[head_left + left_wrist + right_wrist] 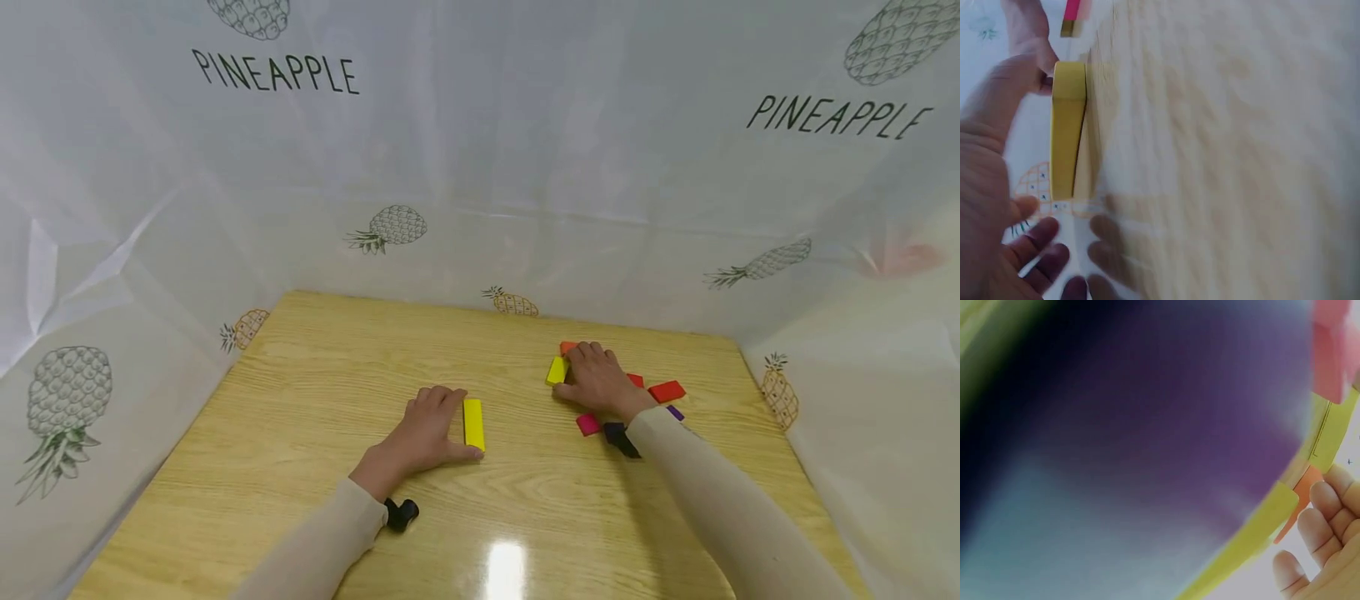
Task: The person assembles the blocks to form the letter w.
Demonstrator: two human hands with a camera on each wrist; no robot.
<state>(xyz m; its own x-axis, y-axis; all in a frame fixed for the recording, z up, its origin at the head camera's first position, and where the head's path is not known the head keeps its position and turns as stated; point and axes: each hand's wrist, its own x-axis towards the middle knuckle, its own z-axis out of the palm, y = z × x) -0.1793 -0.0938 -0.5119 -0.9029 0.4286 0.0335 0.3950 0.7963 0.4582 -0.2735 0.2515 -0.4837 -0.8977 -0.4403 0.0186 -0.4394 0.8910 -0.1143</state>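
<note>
A long yellow block [474, 425] lies lengthwise on the wooden table, close to the right of my left hand [431, 429]. The left thumb is at its near end and the index fingertip by its far end. In the left wrist view, a gap shows between the spread fingers [1035, 240] and the yellow block [1067, 137]. My right hand [600, 379] reaches over a group of coloured blocks, its thumb and fingertips beside a smaller yellow block [557, 371]. Past the fingertips lies an orange block [567, 347]. The right wrist view shows fairly straight fingers [1316, 531] near the orange block [1300, 497].
Red blocks [667, 391], a pink block [588, 424] and a purple block [676, 412] lie around the right hand. A large blurred purple surface [1197, 425] fills much of the right wrist view. Pineapple-printed white sheeting [480, 150] encloses the table [360, 350] at back and sides.
</note>
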